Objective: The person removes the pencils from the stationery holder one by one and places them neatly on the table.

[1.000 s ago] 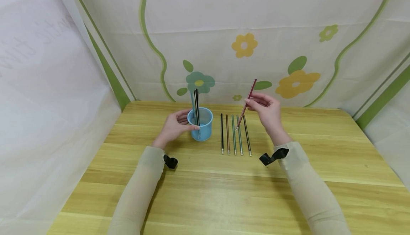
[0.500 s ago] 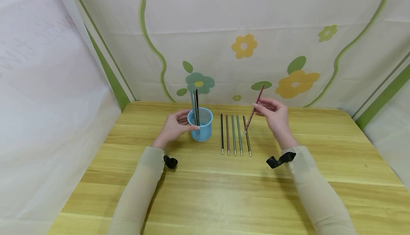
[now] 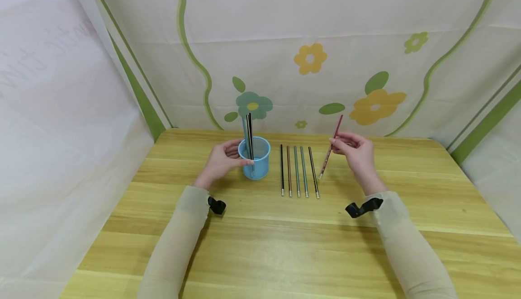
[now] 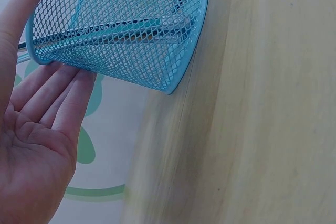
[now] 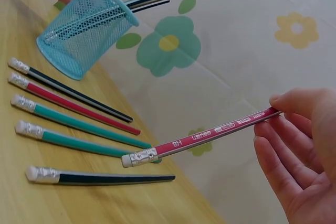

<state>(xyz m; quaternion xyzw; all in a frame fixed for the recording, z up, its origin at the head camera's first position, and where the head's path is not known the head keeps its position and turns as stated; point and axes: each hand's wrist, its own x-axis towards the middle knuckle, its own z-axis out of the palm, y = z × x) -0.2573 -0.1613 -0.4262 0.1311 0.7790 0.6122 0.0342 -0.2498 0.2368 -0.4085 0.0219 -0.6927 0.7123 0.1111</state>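
Left hand [image 3: 220, 160] grips the blue mesh cup [image 3: 262, 168]; right hand [image 3: 359, 155] pinches a red pencil [image 5: 210, 132], seemingly mid-layout. Next probably calls for lowering it beside the rightmost black pencil [image 3: 313, 172].

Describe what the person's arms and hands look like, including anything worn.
Long, plain, pale beige sleeves cover both forearms, wrinkling in places. A small black attachment sits at each sleeve end. The hands, left and right, are bare, without visible gloves or rings.

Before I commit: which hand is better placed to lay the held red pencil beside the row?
Probably the right hand: it pinches that red pencil near the right end of the row. The left hand holds the blue cup.
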